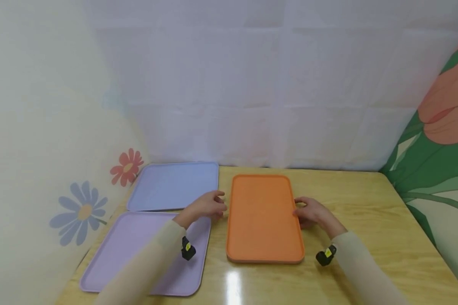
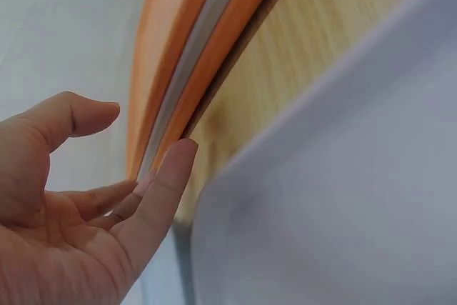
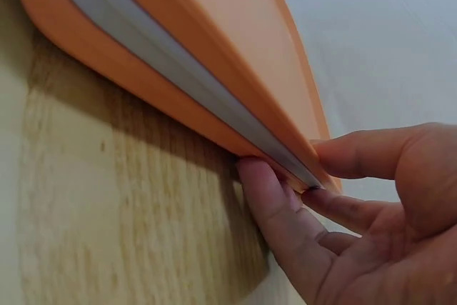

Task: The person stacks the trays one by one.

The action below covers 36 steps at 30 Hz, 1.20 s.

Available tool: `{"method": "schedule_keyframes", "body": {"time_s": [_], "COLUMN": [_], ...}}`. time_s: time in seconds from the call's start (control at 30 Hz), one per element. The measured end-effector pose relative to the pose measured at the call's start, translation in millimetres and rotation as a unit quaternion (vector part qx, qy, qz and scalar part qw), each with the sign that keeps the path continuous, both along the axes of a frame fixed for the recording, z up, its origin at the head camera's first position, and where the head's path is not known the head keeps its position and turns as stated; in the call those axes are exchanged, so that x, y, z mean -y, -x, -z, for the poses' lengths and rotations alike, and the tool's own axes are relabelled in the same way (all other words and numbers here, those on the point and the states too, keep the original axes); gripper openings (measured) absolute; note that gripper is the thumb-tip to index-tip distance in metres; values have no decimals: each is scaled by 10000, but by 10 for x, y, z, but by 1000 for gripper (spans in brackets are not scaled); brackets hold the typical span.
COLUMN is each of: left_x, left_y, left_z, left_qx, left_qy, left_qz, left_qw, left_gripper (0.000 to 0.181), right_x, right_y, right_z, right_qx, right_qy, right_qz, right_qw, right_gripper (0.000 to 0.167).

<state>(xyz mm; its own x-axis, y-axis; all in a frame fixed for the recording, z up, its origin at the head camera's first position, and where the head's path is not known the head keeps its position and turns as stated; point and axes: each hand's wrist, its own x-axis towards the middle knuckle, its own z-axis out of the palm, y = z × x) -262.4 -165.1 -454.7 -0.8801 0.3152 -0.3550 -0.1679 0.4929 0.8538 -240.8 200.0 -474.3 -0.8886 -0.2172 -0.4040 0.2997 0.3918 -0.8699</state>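
Note:
An orange tray (image 1: 265, 216) lies on top of a stack; both wrist views show a pale grey tray (image 2: 187, 62) (image 3: 153, 44) between two orange ones. My left hand (image 1: 210, 205) (image 2: 78, 226) is at the stack's left side, thumb raised off it and fingertips at the edge; whether they touch is hard to tell. On the right side, my right hand (image 1: 313, 212) (image 3: 385, 226) grips the stack's edge, thumb against the upper orange tray and fingers at the lower trays.
A lilac tray (image 1: 137, 250) lies at the front left, partly under my left forearm, with a blue tray (image 1: 175, 184) behind it. All stand on a wooden table (image 1: 366, 212). A white cloth (image 1: 252, 84) hangs behind; flower-printed walls flank both sides.

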Motion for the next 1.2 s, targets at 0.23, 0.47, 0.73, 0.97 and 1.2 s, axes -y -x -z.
{"method": "schedule_keyframes", "body": {"time_s": [0.23,0.47,0.73,0.97,1.2], "left_x": [520,1027,1488,1858,2166], "left_y": [-140,-344,-566,-654,-686], "left_z": [-152,-297,-422,-449,-355], "left_qx": [-502,-701,-969,-790,-931], "left_qy": [783,1528,2121,2485,2604], "left_qz": [-179,-378,-417,-453,-491], "left_qw": [9955,9850,9715,9643,9598], "left_gripper": [64,63,67,75,78], "right_x": [28,17,-3,-21,-23], "right_y": [-25,-11,-27,-27,-16], "right_z": [44,70,42,28,42], "right_qx": [112,175,158,127,115], "right_qy": [274,387,415,498,475], "right_qz": [128,191,173,178,152], "right_qw": [9995,9989,9989,9985,9987], "right_gripper": [62,62,64,64,64]}}
